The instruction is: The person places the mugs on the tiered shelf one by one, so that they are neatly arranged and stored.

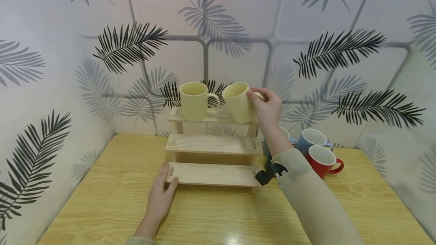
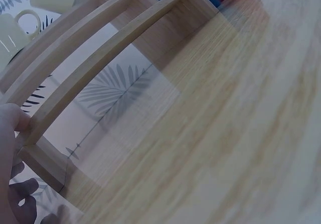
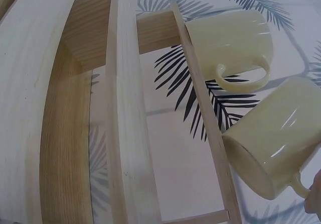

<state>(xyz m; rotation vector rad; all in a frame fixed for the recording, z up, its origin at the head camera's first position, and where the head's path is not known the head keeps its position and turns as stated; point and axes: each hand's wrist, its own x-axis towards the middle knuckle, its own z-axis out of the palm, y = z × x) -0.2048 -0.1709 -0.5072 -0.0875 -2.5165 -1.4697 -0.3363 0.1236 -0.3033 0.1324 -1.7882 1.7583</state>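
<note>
A pale yellow mug [image 1: 237, 103] leans over the right part of the top board of a three-step wooden rack [image 1: 212, 143]. My right hand [image 1: 268, 106] pinches this mug by its handle. The mug's base tips away from the board, its lower edge right at the board's edge in the right wrist view. A matching yellow mug [image 1: 194, 103] stands upright at the top board's left end, handle to the right. My left hand [image 1: 161, 194] holds the left end of the lowest board, thumb [image 2: 17, 117] on the front corner and the other fingers down the outer side.
To the right of the rack stand a red mug [image 1: 321, 160], a blue mug [image 1: 311, 141] and another mug partly hidden behind my right forearm. The rack rests on a wood-grain table [image 1: 211, 218]. Leaf-patterned walls [image 1: 238, 14] rise behind and at both sides.
</note>
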